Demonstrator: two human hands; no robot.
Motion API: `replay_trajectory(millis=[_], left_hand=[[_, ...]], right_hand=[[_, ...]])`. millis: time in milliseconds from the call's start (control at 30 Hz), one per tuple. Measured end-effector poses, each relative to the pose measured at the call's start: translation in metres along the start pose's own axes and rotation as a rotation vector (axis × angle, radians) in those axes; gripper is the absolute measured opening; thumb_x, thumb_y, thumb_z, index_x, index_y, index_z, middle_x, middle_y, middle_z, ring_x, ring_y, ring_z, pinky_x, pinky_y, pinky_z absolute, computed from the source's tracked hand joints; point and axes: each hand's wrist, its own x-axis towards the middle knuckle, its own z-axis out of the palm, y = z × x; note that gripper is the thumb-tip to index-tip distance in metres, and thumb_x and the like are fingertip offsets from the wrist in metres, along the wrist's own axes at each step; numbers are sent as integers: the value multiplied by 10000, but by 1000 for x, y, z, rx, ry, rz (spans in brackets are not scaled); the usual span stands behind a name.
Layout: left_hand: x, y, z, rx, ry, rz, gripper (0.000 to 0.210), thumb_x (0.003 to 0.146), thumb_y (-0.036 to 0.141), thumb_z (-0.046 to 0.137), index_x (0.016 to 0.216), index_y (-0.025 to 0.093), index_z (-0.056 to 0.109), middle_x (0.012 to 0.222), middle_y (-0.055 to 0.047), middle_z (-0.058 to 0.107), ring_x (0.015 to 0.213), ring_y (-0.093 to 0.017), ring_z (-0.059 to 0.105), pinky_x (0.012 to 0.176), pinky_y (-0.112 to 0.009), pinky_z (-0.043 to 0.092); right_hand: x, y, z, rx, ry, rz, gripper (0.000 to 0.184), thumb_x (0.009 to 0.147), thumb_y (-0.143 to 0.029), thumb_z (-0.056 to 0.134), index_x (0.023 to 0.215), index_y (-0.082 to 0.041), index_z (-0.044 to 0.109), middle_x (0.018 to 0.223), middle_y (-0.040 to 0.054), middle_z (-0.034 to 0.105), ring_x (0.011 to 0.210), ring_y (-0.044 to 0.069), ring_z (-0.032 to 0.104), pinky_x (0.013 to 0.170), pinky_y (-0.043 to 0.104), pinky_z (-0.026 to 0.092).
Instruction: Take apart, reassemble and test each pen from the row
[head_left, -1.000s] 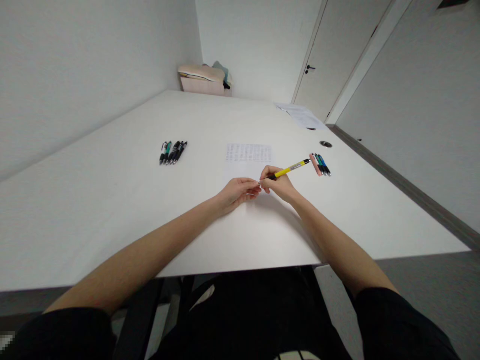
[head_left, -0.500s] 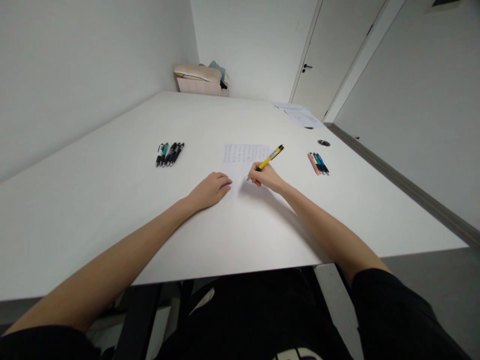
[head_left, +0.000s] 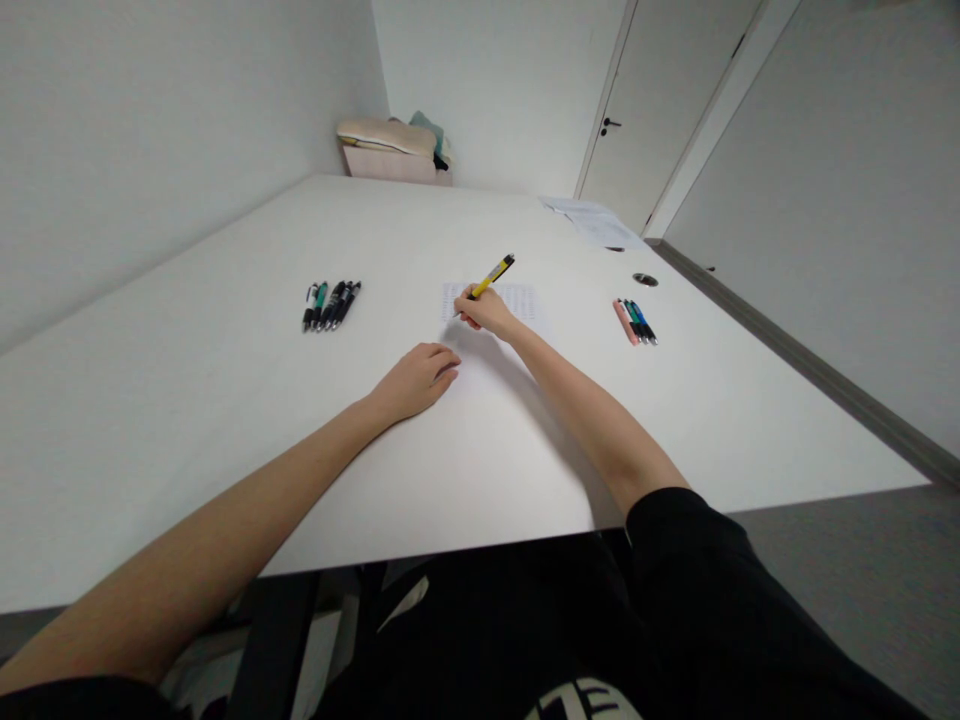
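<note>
My right hand (head_left: 486, 310) is closed around a yellow and black pen (head_left: 492, 276), its tip pointing down at the left part of a white sheet of paper (head_left: 517, 300). Rows of small writing cover the upper part of that sheet, partly hidden behind the hand. I cannot tell whether the tip touches the paper. My left hand (head_left: 420, 378) lies flat on the sheet's lower left edge, palm down with the fingers stretched out and nothing held.
Several black and green pens (head_left: 330, 306) lie side by side at the left of the white table (head_left: 225, 400). At the right are more pens (head_left: 642, 322) and a pink pen-like item (head_left: 625, 322). Loose papers (head_left: 592, 220) and a round cable hole (head_left: 645, 280) are farther back.
My right hand has moved up and to the left with the pen, from the blank lower part of the sheet to the left side of the written rows. My left hand stays in place.
</note>
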Motion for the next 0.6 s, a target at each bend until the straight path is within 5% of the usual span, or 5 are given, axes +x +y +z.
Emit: replay_trajectory(millis=[600], left_hand=[[0,2,-2,-28,-2,-22,320,868,298,391,1032,128,608,1063,-127,603,1014,-243,526,928,-415,423]], right_hand=[[18,18,19,-223,13,-28,138,741,-286,493,695,-169,549,541,0,589,521,109,566,601,205,456]])
